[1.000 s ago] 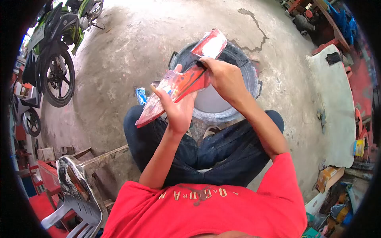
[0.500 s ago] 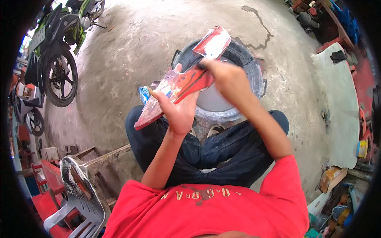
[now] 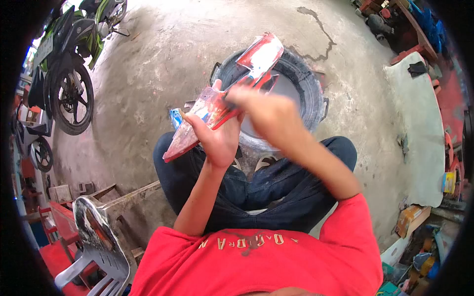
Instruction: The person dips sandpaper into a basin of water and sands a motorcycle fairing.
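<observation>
A long motorcycle body panel (image 3: 201, 114), red with worn white and greyish patches, slants over my lap and the basin. My left hand (image 3: 221, 144) grips it from below, thumb along the near edge and fingers reaching past the far side. Blurred by motion, my right hand (image 3: 270, 112) is closed, its fingertips at the middle of the panel. Something small and dark shows at those fingertips, too smeared to name. Beneath the panel is a wide dark basin (image 3: 316, 93) holding greyish liquid.
Parked motorcycles stand at the left, the nearest showing its front wheel (image 3: 73, 98). A grey plastic chair (image 3: 106, 246) is at the lower left beside a wooden bench (image 3: 140, 197). A pale board (image 3: 419, 133) and clutter line the right side.
My right hand has slid left and slightly down along the panel, taking the dark thing at its fingertips with it. My left hand keeps its hold on the panel.
</observation>
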The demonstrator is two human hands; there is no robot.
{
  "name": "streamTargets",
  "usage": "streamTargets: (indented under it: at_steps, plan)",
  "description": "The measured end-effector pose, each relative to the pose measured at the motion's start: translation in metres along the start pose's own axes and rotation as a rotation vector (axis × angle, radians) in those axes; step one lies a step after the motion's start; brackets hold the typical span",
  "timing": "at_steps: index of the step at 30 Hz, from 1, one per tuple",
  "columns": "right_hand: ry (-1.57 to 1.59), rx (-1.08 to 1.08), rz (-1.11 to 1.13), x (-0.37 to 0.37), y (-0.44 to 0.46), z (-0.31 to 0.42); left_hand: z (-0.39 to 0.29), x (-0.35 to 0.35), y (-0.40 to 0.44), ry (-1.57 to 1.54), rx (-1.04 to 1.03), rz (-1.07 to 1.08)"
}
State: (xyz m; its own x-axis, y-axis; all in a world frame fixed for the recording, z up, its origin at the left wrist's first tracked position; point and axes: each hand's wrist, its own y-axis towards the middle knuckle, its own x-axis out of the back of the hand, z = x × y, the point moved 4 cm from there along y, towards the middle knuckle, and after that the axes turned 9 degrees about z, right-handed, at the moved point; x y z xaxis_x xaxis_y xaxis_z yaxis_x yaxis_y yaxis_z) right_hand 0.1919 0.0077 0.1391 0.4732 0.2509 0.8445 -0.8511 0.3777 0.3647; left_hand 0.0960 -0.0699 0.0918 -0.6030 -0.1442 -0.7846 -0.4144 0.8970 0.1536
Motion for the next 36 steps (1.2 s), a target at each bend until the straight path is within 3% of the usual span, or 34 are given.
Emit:
streamTargets:
  at_steps: [2,6,9,10,13,14,17,19,21,23,25,27,30,31,33,34,35,36]
  plan:
    - [-0.047,-0.211,0.131,-0.007,0.010,-0.050,0.002,-0.001,0.002,-0.056,-0.010,-0.003]
    - [0.055,0.267,-0.247,0.003,-0.010,0.035,-0.003,0.002,-0.001,0.058,0.001,0.059]
    - [0.002,-0.110,0.110,0.001,0.006,-0.023,0.002,0.003,0.002,-0.076,-0.023,-0.022]
    - [-0.037,-0.189,0.117,-0.001,0.014,-0.044,0.004,0.003,0.002,-0.110,-0.017,-0.018]
    - [0.015,0.212,-0.203,0.000,-0.006,0.013,0.005,0.011,-0.001,-0.041,-0.004,0.064]
    - [0.049,0.239,-0.282,0.002,-0.009,0.034,0.000,0.011,-0.001,0.089,-0.023,0.109]
    - [-0.060,-0.113,0.076,-0.003,0.007,-0.030,0.004,0.001,0.002,-0.062,-0.030,0.003]
    - [-0.047,-0.214,0.109,0.001,0.012,-0.050,0.004,0.003,-0.003,-0.056,-0.011,0.013]
    - [-0.017,0.146,-0.156,-0.003,-0.005,-0.002,0.004,0.005,0.004,-0.008,-0.049,0.040]
    - [0.088,0.214,-0.139,0.006,-0.011,0.025,-0.003,0.008,-0.002,0.121,0.011,-0.015]
    - [0.040,-0.024,0.014,-0.003,0.003,-0.023,0.003,0.007,0.002,-0.167,-0.025,-0.019]
    - [-0.086,-0.253,0.101,-0.013,0.010,-0.069,0.004,0.007,0.001,-0.157,-0.023,-0.024]
    - [0.035,0.132,-0.207,-0.005,-0.007,0.008,-0.002,0.006,0.005,-0.041,-0.012,-0.039]
    - [0.060,0.166,-0.218,0.002,-0.012,0.029,-0.004,0.008,-0.002,0.024,0.011,-0.066]
    - [0.001,0.082,-0.157,-0.008,-0.004,-0.008,-0.002,0.008,-0.001,-0.110,0.024,-0.055]
    - [-0.036,-0.124,0.052,-0.006,0.005,-0.038,-0.001,0.007,0.001,-0.149,0.011,-0.033]
    - [-0.100,-0.228,0.080,-0.009,0.007,-0.064,0.000,0.005,0.003,-0.193,-0.006,-0.011]
    - [-0.102,-0.174,0.084,-0.009,0.004,-0.051,0.002,0.004,0.005,-0.125,-0.021,-0.021]
